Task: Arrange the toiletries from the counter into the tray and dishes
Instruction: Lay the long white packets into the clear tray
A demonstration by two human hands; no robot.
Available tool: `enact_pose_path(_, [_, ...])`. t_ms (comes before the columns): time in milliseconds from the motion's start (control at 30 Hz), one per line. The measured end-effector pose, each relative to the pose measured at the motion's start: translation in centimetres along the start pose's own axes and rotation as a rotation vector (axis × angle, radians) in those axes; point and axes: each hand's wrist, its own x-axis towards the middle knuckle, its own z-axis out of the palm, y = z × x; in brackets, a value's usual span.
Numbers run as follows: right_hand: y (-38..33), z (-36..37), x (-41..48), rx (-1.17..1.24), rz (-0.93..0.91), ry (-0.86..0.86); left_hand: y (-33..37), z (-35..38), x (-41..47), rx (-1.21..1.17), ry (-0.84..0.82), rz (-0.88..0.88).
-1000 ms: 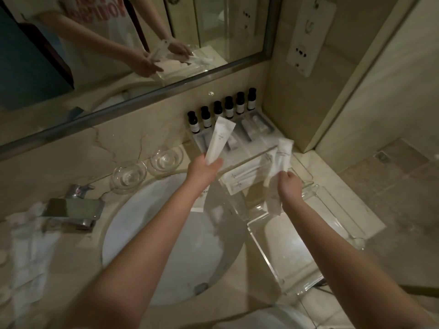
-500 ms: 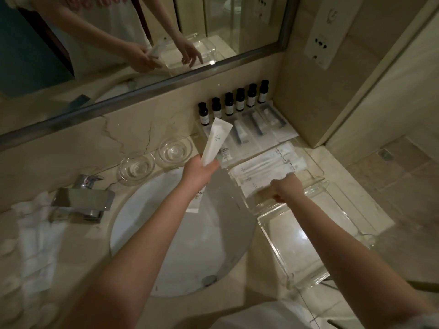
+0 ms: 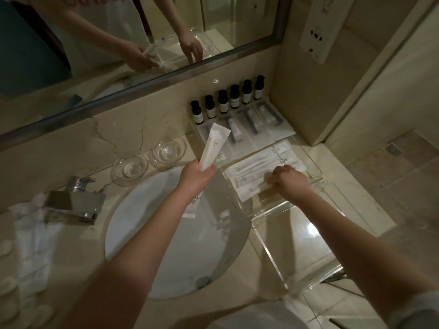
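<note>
My left hand grips a long white sachet, held upright over the basin's far rim; a second white packet hangs below that hand. My right hand rests knuckles-up on a stack of white packets lying in the far end of the clear acrylic tray; the mirror shows its fingers fairly straight, touching down. Two empty glass dishes stand side by side behind the basin, left of my left hand.
Several small dark bottles line the wall under the mirror, with flat packaged toiletries in front of them. The white basin and chrome faucet lie centre and left. A white cloth and round pads cover the left counter.
My right hand lowered its white packets onto the stack in the tray and now rests on them. My left hand stayed raised with its sachet. The camera tilted slightly.
</note>
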Motion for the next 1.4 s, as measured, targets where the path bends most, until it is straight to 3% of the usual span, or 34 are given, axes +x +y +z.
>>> enact_pose_path(133, [0.3,0.1,0.4,0.03,-0.126,0.02,0.2,0.3,-0.1,0.018,-0.029,0.006])
enact_pose_path(267, [-0.1,-0.3,0.4,0.09,-0.119,0.099,0.9,0.6,-0.4,0.063,-0.098,-0.016])
enact_pose_path(367, [-2.1,-4.2,0.1,0.593,-0.006,0.339,1.6,0.8,-0.5,0.089,-0.227,-0.03])
enact_pose_path(467, [-4.1,-8.6,0.3,1.022,-0.02,0.223,2.6,1.6,-0.9,0.13,-0.38,-0.034])
enact_pose_path(600, [-5.6,-9.8,0.2,1.133,-0.055,0.075,3.1,2.8,-1.5,0.165,-0.48,-0.029])
enact_pose_path(833, [-2.1,-7.3,-1.1,1.353,0.275,0.238,1.0,-0.1,-1.1,0.225,-0.386,-0.029])
enact_pose_path(967, [-1.3,-6.0,-2.2,1.483,0.433,0.302,0.5,-0.5,-0.6,-0.047,-0.168,-0.053])
enact_pose_path(1067, [-1.5,-4.9,-2.8,1.47,0.367,0.226,1.3,0.6,-0.5,-0.37,0.019,-0.058])
enact_pose_path(1133, [-1.9,-4.2,-3.2,1.431,0.309,0.121,2.2,0.9,-0.4,-0.475,0.058,-0.04])
enact_pose_path(1267, [-2.3,-3.9,-3.8,1.332,0.207,-0.066,4.6,1.1,-0.2,-0.325,0.017,0.061])
enact_pose_path(1400, [-2.6,-6.3,-3.1,1.209,0.077,-0.149,7.3,2.1,-0.1,-0.051,-0.152,0.16])
